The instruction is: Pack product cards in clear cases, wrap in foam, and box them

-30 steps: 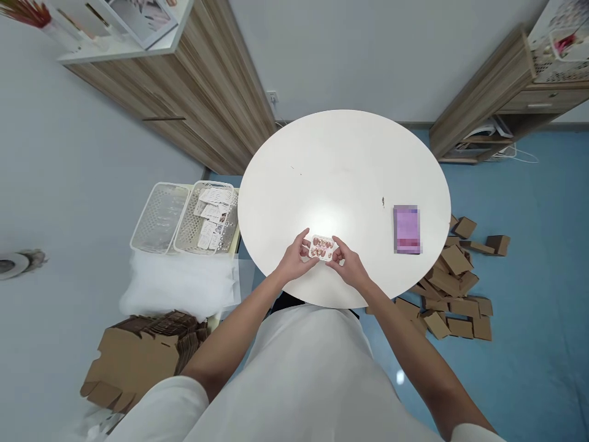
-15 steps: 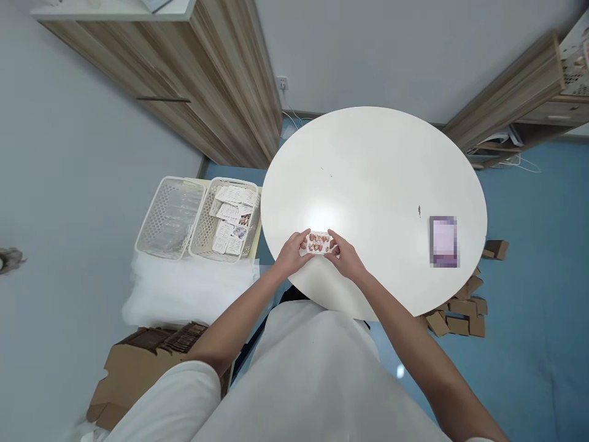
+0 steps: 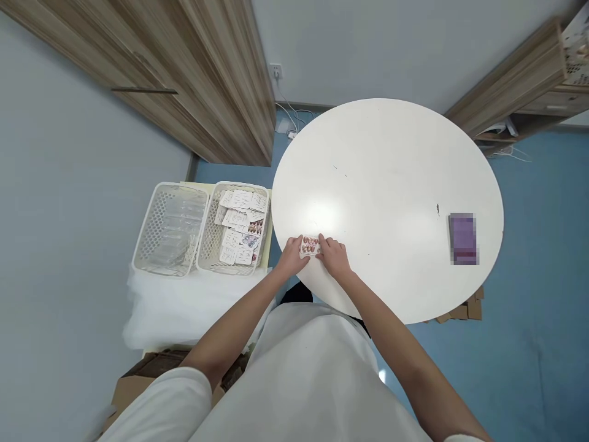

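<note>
A small white card-like pack [image 3: 310, 245] with several reddish-brown oval pieces, much like press-on nails, lies between my two hands above the near left part of the white table. My left hand [image 3: 291, 258] pinches its left end between thumb and fingers. At the right end, my right hand [image 3: 335, 258] has thumb and fingertips closed on the edge. The patterned side faces up. Whether the pack touches the tabletop, I cannot tell.
Left of the round table [image 3: 391, 159], a white basket [image 3: 209, 248] holds printed cards, and another basket [image 3: 146, 227] holds clear plastic pieces. White wrapping sheets [image 3: 184, 307] lie below them. A blurred purple item [image 3: 463, 238] rests at the table's right. Cardboard boxes [image 3: 460, 312] are on the floor.
Both hands have moved the pack left, nearer the table's left edge, keeping hold of its ends. My view has shifted slightly, so the table appears farther right.
</note>
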`<state>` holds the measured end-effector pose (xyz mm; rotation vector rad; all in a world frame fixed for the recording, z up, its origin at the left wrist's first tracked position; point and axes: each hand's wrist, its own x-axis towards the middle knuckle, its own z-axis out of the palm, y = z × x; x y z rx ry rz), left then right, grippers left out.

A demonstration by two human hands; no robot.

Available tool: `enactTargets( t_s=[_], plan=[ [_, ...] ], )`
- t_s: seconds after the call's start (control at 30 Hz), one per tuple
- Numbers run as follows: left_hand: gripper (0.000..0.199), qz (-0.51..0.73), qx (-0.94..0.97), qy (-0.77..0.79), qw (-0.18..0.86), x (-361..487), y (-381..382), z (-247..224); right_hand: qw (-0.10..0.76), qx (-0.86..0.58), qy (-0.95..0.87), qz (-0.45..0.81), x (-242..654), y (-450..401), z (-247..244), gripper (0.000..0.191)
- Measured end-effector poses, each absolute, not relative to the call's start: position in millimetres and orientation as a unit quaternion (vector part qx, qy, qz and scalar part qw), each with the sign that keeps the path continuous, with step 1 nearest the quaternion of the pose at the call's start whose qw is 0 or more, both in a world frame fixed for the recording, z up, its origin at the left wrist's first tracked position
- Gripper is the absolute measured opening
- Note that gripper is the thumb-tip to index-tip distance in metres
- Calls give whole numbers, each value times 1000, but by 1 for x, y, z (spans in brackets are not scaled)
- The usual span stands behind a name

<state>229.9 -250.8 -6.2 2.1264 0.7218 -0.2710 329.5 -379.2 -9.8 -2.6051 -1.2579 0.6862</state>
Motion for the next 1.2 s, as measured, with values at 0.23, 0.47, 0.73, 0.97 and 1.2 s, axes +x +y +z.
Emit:
enactTargets(
  t_s=[0.23,0.47,0.73,0.97,1.2],
  plan=[
    [72,-124,829,306,452,224,-253,-2,127,-898,-348,236,317,-385,-3,56],
    [53,-77,943,128,298,201,-254,12,112,-866,-454,176,303,-411,13,48],
    [55,-102,960,108,239,195,-251,12,72,-844,-494,195,308,-407,7,50],
    [53,-97,960,138,223,195,-235,9,77,-835,-508,194,307,-382,2,52],
    [55,-101,957,156,225,196,-216,11,68,-835,-512,187,301,-357,2,53]
  ],
)
